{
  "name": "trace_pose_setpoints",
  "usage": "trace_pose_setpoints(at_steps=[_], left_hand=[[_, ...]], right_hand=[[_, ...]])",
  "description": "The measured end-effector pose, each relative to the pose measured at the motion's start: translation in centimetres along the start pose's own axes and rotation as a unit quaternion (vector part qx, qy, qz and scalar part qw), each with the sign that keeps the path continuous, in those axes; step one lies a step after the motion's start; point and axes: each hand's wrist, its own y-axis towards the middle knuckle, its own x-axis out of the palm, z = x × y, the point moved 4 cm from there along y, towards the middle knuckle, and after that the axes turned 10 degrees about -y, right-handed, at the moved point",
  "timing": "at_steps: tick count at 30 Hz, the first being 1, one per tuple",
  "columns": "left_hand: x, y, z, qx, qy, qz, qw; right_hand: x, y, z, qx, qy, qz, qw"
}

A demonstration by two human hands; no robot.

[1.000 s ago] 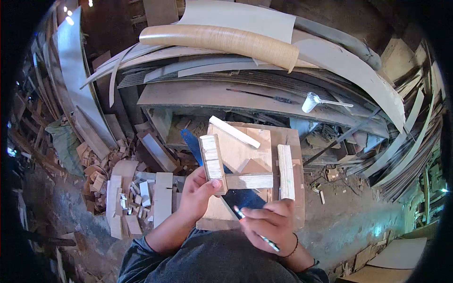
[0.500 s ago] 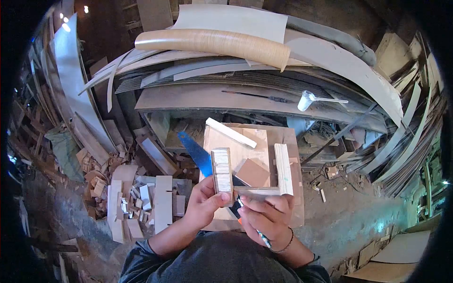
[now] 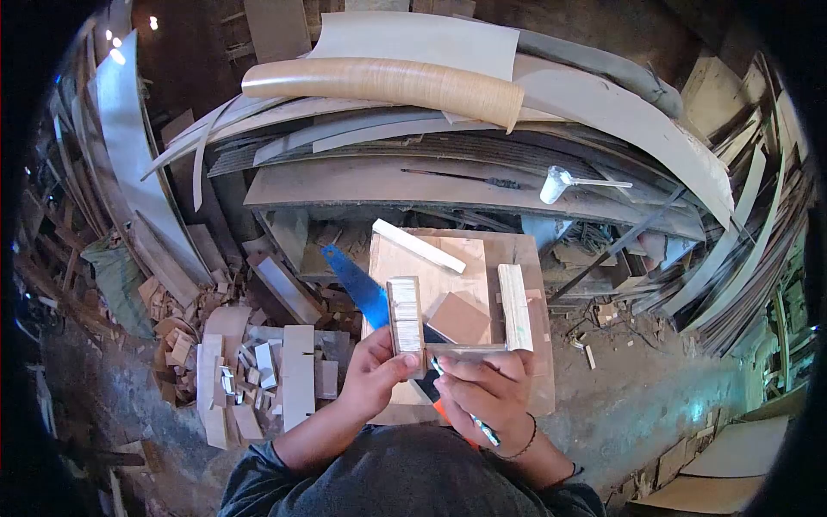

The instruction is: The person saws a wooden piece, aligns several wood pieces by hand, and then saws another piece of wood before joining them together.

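Note:
My left hand [image 3: 376,370] is closed on the left block of a small U-shaped wooden frame [image 3: 406,314], its thumb pressed on the block's lower end. A thin crossbar joins this block to a pale plywood-edged block on the right. My right hand [image 3: 487,392] is closed at the crossbar's right part and also grips a pen [image 3: 485,431], its tip end near the crossbar. Beneath the frame lies a handsaw [image 3: 355,284] with a blue blade and a black and orange handle, partly hidden by my hands. A brown square piece [image 3: 459,319] shows behind the crossbar.
The low work board [image 3: 525,250] in front of me carries a pale wood strip [image 3: 419,246]. Behind it, a shelf [image 3: 327,185] holds a white cup [image 3: 556,183] and a thin brush [image 3: 465,177]. Wood offcuts [image 3: 250,370] are heaped at left; long bent sheets lie around.
The frame and both hands have shifted only slightly, the left block dropping a little. The view has moved a touch. Both grips look the same.

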Motion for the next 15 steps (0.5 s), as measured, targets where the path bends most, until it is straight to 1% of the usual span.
trace_pose_setpoints(at_steps=[2,5,6,9,10,13,15], left_hand=[[-0.1,0.1,0.0,0.005,0.009,0.012,1.0],[-1.2,0.3,0.0,-0.002,0.012,0.049,0.999],[-1.8,0.5,0.1,-0.003,0.012,0.064,0.998],[-2.9,1.2,0.4,-0.005,0.06,0.089,0.994],[-2.9,1.3,0.4,-0.01,0.065,0.088,0.994],[-2.2,1.2,0.2,-0.02,0.065,0.064,0.996],[-0.3,1.0,0.6,-0.008,0.049,0.05,0.998]], right_hand=[[0.0,0.4,0.0,0.007,0.009,-0.007,1.0],[0.2,-0.2,-0.5,-0.003,0.037,-0.083,0.996],[0.5,-0.3,-0.6,-0.04,0.062,-0.165,0.984],[0.0,-0.8,-0.7,-0.037,0.079,-0.124,0.988],[-0.7,-0.4,-0.5,-0.018,0.06,-0.072,0.995],[-0.9,0.2,0.2,0.019,0.007,-0.024,1.0],[-0.6,0.5,0.4,0.021,0.002,-0.013,1.0]])
